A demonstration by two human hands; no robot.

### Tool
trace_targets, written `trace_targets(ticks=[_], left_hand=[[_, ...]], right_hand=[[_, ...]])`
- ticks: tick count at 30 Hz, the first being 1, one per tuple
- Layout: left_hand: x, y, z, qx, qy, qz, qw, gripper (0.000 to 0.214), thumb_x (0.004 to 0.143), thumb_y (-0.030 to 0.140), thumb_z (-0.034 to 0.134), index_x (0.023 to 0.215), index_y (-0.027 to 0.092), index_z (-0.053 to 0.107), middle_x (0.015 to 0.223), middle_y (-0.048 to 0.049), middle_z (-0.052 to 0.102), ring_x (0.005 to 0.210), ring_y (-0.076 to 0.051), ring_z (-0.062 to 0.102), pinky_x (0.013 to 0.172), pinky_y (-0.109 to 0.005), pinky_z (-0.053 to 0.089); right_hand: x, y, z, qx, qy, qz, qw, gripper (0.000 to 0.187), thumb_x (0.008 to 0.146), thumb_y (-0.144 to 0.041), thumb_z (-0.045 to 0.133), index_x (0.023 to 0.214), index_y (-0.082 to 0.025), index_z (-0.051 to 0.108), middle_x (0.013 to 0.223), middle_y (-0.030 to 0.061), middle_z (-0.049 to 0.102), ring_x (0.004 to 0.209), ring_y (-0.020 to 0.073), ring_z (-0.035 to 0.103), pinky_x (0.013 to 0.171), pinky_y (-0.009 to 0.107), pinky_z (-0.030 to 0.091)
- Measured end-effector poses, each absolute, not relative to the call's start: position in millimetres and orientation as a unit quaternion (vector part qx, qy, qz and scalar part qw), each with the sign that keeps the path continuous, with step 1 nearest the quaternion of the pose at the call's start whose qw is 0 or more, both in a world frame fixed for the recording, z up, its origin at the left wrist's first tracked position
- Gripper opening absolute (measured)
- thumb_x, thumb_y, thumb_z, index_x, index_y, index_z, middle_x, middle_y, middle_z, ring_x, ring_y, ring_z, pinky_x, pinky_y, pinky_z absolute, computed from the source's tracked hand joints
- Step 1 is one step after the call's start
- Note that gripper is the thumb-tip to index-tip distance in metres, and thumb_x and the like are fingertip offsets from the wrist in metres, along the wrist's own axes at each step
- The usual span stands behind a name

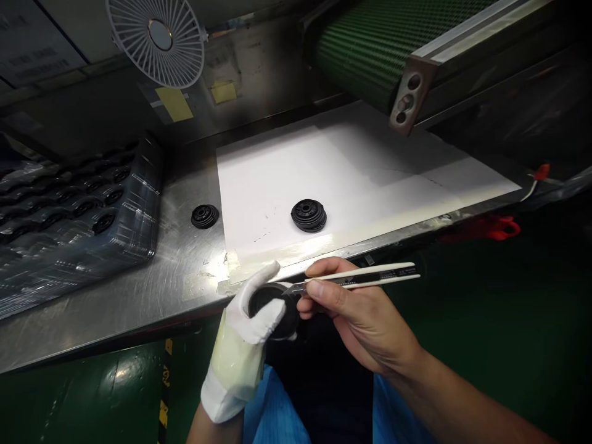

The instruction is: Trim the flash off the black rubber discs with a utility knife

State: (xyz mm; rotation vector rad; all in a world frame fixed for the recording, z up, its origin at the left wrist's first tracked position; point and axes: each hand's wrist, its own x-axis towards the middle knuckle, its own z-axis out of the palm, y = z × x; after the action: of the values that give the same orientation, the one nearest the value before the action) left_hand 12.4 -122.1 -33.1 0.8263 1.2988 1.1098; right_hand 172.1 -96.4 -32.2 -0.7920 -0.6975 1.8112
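My left hand [252,314], in a white glove, grips a round black part [285,319] with the thumb across its face. In my bare right hand [349,293] is a slim craft knife [382,274] with a white and black handle. Its blade points left and meets the upper rim of the black part; whether it cuts in is too small to tell. On the white sheet [263,179] lies a ribbed black disc [309,214], beyond both hands. A similar ribbed disc [205,216] rests on bare metal just left of the sheet.
Stacked clear plastic trays [150,209] with several black discs stand at the left of the metal bench [185,172]. A white fan [160,43] is at the back. The green conveyor belt [365,43] overhangs the bench's right side. Red-handled tool [499,228] sits below the edge.
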Motion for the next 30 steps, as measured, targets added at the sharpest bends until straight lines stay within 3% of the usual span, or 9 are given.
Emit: trace_targets(ticks=[3, 6, 12, 23, 30], left_hand=[[11.5, -122.6, -41.3, 0.369, 0.544, 0.498, 0.566, 0.026, 0.075, 0.015, 0.07, 0.101, 0.019, 0.065, 0.096, -0.0042, 0.069, 0.086, -0.021, 0.067, 0.074, -0.028, 0.054], [14.4, -121.5, -41.9, 0.368, 0.498, 0.551, 0.559, 0.019, 0.074, 0.007, 0.068, 0.087, 0.02, 0.063, 0.09, -0.001, 0.07, 0.085, -0.018, 0.068, 0.076, -0.026, 0.054], [20.2, -121.4, -40.3, 0.405, 0.48, 0.585, 0.514, 0.021, 0.077, 0.003, 0.063, 0.086, 0.021, 0.059, 0.09, -0.0013, 0.069, 0.088, -0.017, 0.067, 0.078, -0.025, 0.052], [27.6, -115.6, -19.3, 0.406, 0.492, 0.6, 0.483, 0.021, 0.067, -0.001, 0.058, 0.073, 0.018, 0.06, 0.077, -0.0037, 0.069, 0.072, -0.017, 0.065, 0.068, -0.025, 0.054], [32.1, -116.2, -12.8, 0.379, 0.492, 0.608, 0.495, 0.019, 0.065, 0.003, 0.066, 0.068, 0.02, 0.058, 0.073, -0.0022, 0.067, 0.065, -0.016, 0.063, 0.065, -0.026, 0.053]], right_hand=[[177.5, -98.2, -26.8, -0.322, -0.292, 0.741, 0.511, 0.012, 0.082, -0.025, 0.074, 0.085, -0.018, 0.065, 0.075, 0.0012, 0.064, 0.072, 0.0149, 0.059, 0.068, 0.025, 0.05], [179.5, -103.5, -25.3, -0.347, -0.308, 0.714, 0.524, 0.011, 0.08, -0.024, 0.077, 0.082, -0.019, 0.067, 0.072, -0.0022, 0.06, 0.067, 0.0094, 0.052, 0.064, 0.018, 0.044], [170.2, -112.3, -31.9, -0.373, -0.307, 0.711, 0.511, 0.013, 0.079, -0.027, 0.08, 0.085, -0.022, 0.07, 0.071, -0.0038, 0.06, 0.066, 0.0079, 0.049, 0.061, 0.016, 0.041], [162.1, -115.1, -33.1, -0.375, -0.29, 0.712, 0.518, 0.015, 0.078, -0.029, 0.079, 0.084, -0.02, 0.07, 0.064, -0.0037, 0.058, 0.061, 0.0084, 0.048, 0.058, 0.017, 0.041], [158.8, -117.8, -31.4, -0.375, -0.282, 0.716, 0.517, 0.015, 0.078, -0.03, 0.08, 0.083, -0.02, 0.07, 0.062, -0.0034, 0.056, 0.059, 0.0092, 0.048, 0.056, 0.018, 0.04]])
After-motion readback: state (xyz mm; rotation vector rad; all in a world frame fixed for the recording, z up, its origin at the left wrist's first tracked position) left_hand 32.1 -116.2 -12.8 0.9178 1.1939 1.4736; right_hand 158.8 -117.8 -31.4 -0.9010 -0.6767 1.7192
